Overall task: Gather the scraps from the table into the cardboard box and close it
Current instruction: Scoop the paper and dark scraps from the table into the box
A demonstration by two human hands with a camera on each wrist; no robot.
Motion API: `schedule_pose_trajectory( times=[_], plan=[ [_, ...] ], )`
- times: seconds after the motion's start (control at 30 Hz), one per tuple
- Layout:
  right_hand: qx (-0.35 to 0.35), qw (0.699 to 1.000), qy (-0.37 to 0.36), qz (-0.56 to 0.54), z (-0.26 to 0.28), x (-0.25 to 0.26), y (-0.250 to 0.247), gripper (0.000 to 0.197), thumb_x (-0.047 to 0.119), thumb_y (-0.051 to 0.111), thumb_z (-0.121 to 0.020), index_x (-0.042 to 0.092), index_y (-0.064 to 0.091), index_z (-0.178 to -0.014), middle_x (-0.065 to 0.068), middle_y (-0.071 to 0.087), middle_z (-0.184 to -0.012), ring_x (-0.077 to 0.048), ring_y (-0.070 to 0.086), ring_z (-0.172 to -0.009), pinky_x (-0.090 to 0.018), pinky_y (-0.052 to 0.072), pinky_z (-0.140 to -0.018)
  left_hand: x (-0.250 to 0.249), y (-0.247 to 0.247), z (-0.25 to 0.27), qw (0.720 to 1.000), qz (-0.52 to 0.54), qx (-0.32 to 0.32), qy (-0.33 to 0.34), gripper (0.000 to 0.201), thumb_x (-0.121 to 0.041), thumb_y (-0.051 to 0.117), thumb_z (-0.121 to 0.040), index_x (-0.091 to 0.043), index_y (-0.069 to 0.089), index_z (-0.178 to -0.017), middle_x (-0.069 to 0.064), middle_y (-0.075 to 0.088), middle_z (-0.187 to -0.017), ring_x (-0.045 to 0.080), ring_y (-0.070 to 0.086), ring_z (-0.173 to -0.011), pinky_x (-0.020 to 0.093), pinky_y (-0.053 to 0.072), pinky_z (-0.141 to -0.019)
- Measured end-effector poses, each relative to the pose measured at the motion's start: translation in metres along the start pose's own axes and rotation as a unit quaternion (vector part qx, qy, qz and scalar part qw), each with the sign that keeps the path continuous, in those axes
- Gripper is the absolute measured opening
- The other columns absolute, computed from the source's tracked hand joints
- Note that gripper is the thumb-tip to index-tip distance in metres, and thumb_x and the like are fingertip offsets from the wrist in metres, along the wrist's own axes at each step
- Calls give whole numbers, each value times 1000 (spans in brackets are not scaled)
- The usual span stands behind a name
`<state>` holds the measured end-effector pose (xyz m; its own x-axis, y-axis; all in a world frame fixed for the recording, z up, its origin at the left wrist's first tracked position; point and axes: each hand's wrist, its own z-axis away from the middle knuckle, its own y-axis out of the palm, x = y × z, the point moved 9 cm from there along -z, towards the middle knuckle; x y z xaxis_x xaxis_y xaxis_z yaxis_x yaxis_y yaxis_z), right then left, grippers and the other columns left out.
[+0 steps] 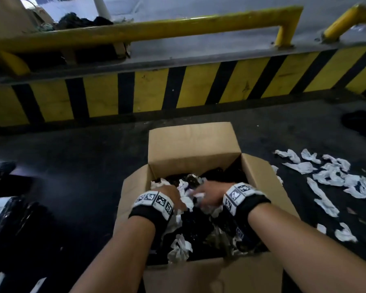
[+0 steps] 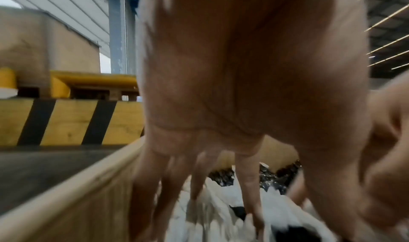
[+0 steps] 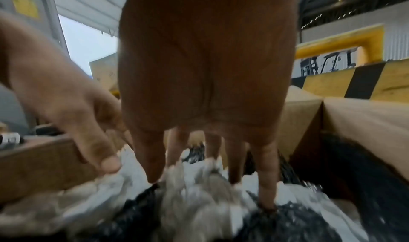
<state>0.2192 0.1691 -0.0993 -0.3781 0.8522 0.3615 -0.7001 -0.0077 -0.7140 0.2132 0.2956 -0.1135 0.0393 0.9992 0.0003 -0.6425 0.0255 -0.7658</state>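
An open cardboard box [image 1: 190,142] stands on the dark table, filled with white and black scraps [image 1: 180,248]. Both hands are inside it, side by side. My left hand [image 1: 171,195] points its straight fingers [image 2: 250,184] down onto white scraps [image 2: 221,216] beside the box's left wall [image 2: 77,202]. My right hand [image 1: 207,193] does the same, its fingertips [image 3: 155,172] touching crumpled white scraps [image 3: 194,184]. Neither hand grips anything. Several more white scraps [image 1: 334,178] lie on the table to the right of the box.
A yellow-and-black striped barrier [image 1: 178,89] with a yellow rail [image 1: 156,28] runs behind the table. Shiny black material [image 1: 15,216] lies at the left edge. A dark item [image 1: 361,123] sits at the far right. The box flaps stand up.
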Motion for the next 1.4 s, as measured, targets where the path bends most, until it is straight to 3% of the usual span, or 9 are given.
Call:
schedule_pose_trajectory(
  times=[0.33, 0.53, 0.67, 0.77, 0.87, 0.97, 1.07, 1.23, 1.4],
  plan=[
    [-146, 983, 113, 3, -4, -45, -44, 31, 30, 56, -90, 18, 58, -119, -12, 57, -128, -35, 56, -118, -43, 47, -96, -16, -28, -9, 986, 111, -97, 76, 41, -61, 46, -76, -24, 61, -89, 12, 61, -116, 33, 58, -106, 48, 48, -98],
    [68, 993, 86, 40, -20, -31, 23, 35, 22, 56, -90, 12, 66, -121, -12, 66, -126, -29, 63, -110, -32, 50, -89, -24, 47, 4, 994, -66, 35, 84, 46, -57, 57, -86, -17, 73, -104, 2, 71, -108, 25, 67, -101, 35, 55, -87],
    [-111, 989, 93, -21, -22, -37, -18, 34, 25, 55, -90, 18, 64, -121, -10, 64, -122, -32, 61, -112, -38, 52, -90, -26, 33, 2, 993, 46, 71, 80, 49, -58, 56, -87, -20, 72, -114, 4, 70, -117, 27, 65, -106, 39, 53, -92],
    [-202, 968, 150, -25, -17, -45, -40, 32, 37, 60, -87, 29, 57, -118, -7, 46, -129, -36, 46, -122, -52, 44, -99, -15, -16, -9, 985, 131, -89, 66, 34, -47, 61, -88, -27, 66, -115, 8, 60, -127, 30, 59, -114, 43, 50, -99],
    [-68, 974, 214, 31, -23, -67, 0, 66, 56, 58, -79, 32, 40, -138, -11, 31, -146, -46, 34, -133, -61, 34, -104, -5, -9, -23, 991, 108, -73, 33, 63, -57, 67, -82, -42, 45, -140, 11, 29, -153, 38, 33, -140, 52, 34, -113],
    [36, 984, 160, 75, -22, -74, 39, 57, 61, 59, -73, 28, 60, -120, -7, 61, -134, -30, 58, -122, -43, 46, -102, 2, 34, -37, 999, 40, 25, 17, 89, -64, 64, -79, -30, 29, -153, 13, 28, -160, 36, 35, -143, 51, 36, -113],
    [42, 985, 144, 89, -13, -74, 38, 45, 62, 66, -71, 27, 68, -100, 0, 72, -112, -25, 68, -97, -32, 52, -89, 15, 22, -46, 996, 56, -54, -36, 84, -51, 64, -85, -23, 24, -153, 17, 23, -160, 42, 46, -132, 50, 43, -105],
    [-34, 992, 109, 47, -16, -38, -4, 48, 36, 67, -84, 19, 54, -127, -11, 51, -130, -36, 58, -116, -40, 51, -93, 0, -23, -38, 987, 65, -142, -26, 45, -45, 53, -92, -21, 52, -130, 14, 36, -145, 43, 56, -116, 54, 49, -95],
    [115, 989, 61, 70, -13, -31, 53, 46, 53, 58, -77, 25, 70, -111, -2, 72, -110, -26, 67, -96, -38, 55, -86, -23, 32, -49, 998, 34, 21, 48, 51, -52, 43, -92, -17, 52, -129, 15, 56, -136, 41, 42, -132, 53, 41, -105]
  ],
)
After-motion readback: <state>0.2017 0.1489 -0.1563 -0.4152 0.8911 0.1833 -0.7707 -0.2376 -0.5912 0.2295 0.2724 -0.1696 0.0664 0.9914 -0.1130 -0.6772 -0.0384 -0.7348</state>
